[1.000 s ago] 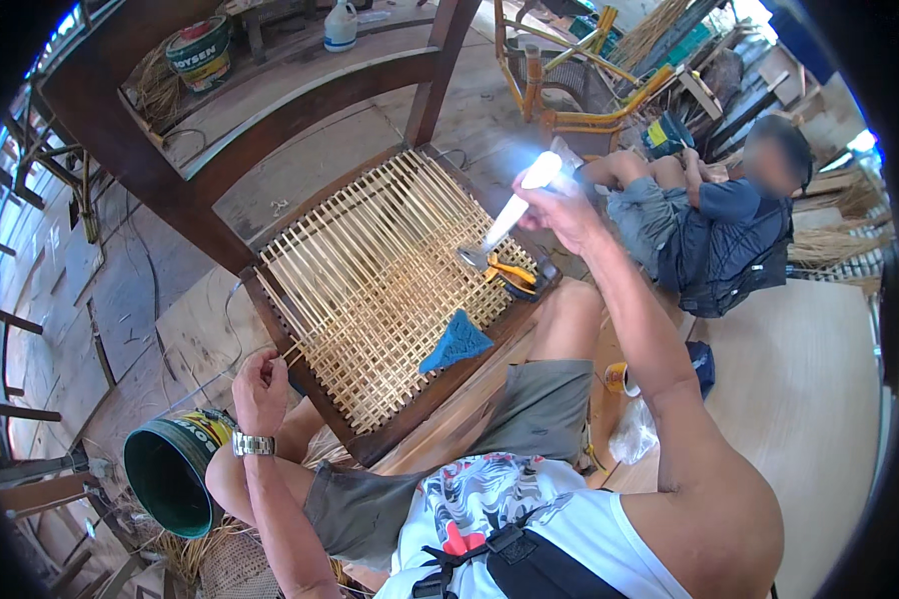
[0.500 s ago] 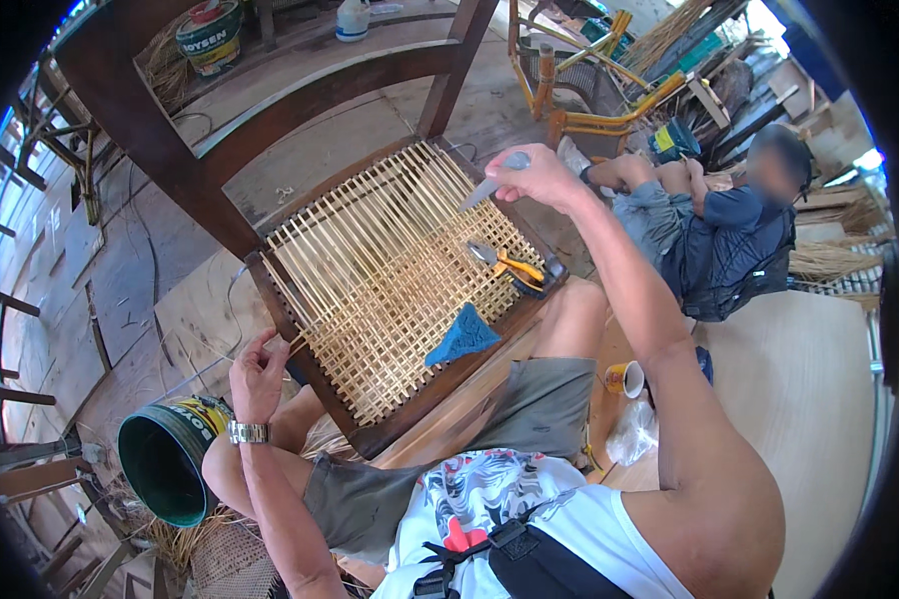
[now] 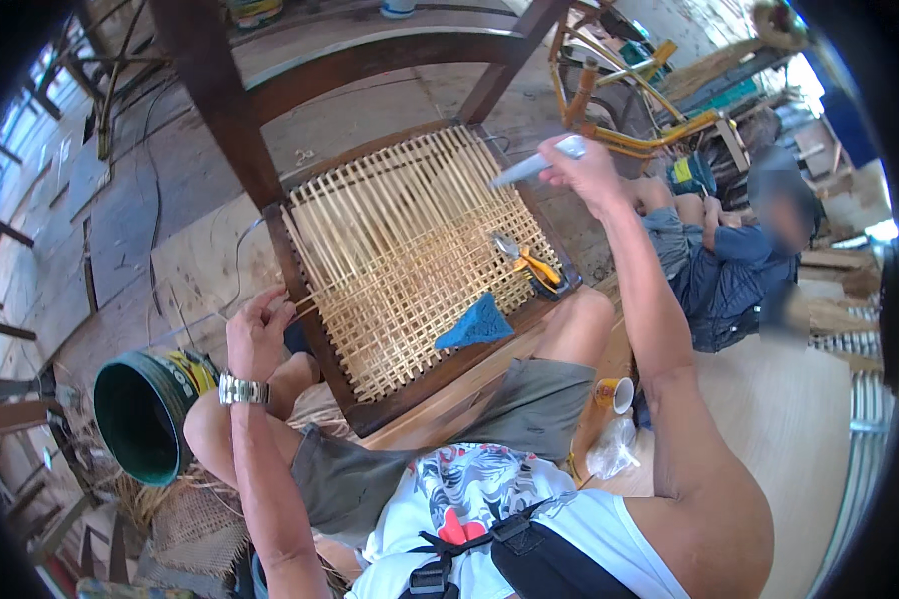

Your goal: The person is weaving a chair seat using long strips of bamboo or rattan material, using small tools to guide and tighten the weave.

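Observation:
A dark wooden chair (image 3: 390,58) stands before me, its seat a half-woven panel of cane strips (image 3: 400,265). Closely worked crossings fill the nearer part; the far part has mostly lengthwise strips. At the seat's left rail, my left hand (image 3: 257,334) is closed, fingertips pinching a thin cane strand (image 3: 304,305) that runs to the weave. My right hand (image 3: 591,180) grips a grey tapered, pointed tool (image 3: 531,168) above the far right edge, its tip directed left and down over the strips. Yellow-handled pliers (image 3: 539,268) and a folded blue cloth (image 3: 475,321) lie on the woven part.
Left of my knee, a dark green bucket (image 3: 135,414) lies tipped. A paper cup (image 3: 614,394) and a clear plastic bag (image 3: 611,449) rest to my right. Another person (image 3: 729,270) sits at the right, near a yellow-framed rattan chair (image 3: 629,135). A cable (image 3: 155,215) crosses the left floor.
The whole view has shifted. My right hand has moved rightward with the pointed tool, which now lies at a flatter angle. My left hand keeps its pinch beside the left rail.

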Demonstrator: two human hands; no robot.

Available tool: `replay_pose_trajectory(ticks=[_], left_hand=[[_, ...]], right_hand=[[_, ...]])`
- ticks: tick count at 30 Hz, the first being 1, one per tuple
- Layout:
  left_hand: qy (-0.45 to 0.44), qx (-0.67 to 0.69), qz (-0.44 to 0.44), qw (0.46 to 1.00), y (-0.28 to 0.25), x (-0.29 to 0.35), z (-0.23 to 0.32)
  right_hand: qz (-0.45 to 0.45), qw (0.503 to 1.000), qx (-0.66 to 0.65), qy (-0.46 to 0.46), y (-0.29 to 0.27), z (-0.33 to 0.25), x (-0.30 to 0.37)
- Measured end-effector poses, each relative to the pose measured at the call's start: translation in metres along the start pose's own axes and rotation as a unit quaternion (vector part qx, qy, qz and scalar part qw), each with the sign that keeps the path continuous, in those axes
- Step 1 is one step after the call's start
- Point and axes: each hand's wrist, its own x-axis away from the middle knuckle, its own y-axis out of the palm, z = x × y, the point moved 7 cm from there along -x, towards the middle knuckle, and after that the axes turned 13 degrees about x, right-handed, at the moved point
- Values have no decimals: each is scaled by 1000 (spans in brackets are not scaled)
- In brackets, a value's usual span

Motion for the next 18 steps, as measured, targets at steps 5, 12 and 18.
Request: replay_pose_trajectory(ticks=[5, 12, 18], left_hand=[[13, -21, 15, 1000, -1, 1, 8], [-19, -20, -2, 1000, -1, 3, 9], [-27, -35, 13, 999, 0, 3, 1]], right_hand=[[-98, 994, 48, 17, 26, -4, 7], [-64, 997, 41, 1, 45, -13, 14], [-73, 997, 8, 5, 62, -21, 19]])
